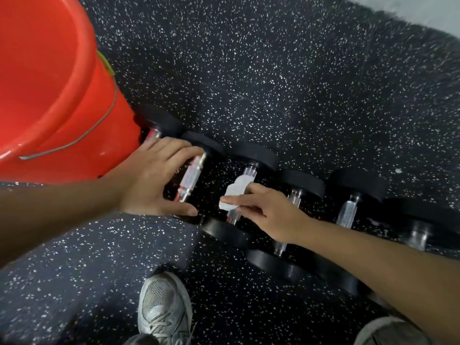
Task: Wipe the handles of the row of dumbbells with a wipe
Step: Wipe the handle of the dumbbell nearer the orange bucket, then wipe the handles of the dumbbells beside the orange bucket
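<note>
Flooring (286,58) of black rubber flecked with white fills the view, and a pale strip of wall or lighter floor (403,6) shows at the top right corner. An orange bucket (49,83) with a wire bail stands at the upper left; its inside is not visible from this angle. A row of dumbbells (293,192) with black ends and chrome handles lies on the floor, running from beside the bucket toward the right edge. The left hand (156,178) is spread and unclenched over the second dumbbell (191,178), fingers on its far end and thumb at its near end. The right hand (263,210) grasps a white wipe (234,195) and presses it round the handle of the third dumbbell (249,170). A grey sneaker (164,310) stands on the floor below.
</note>
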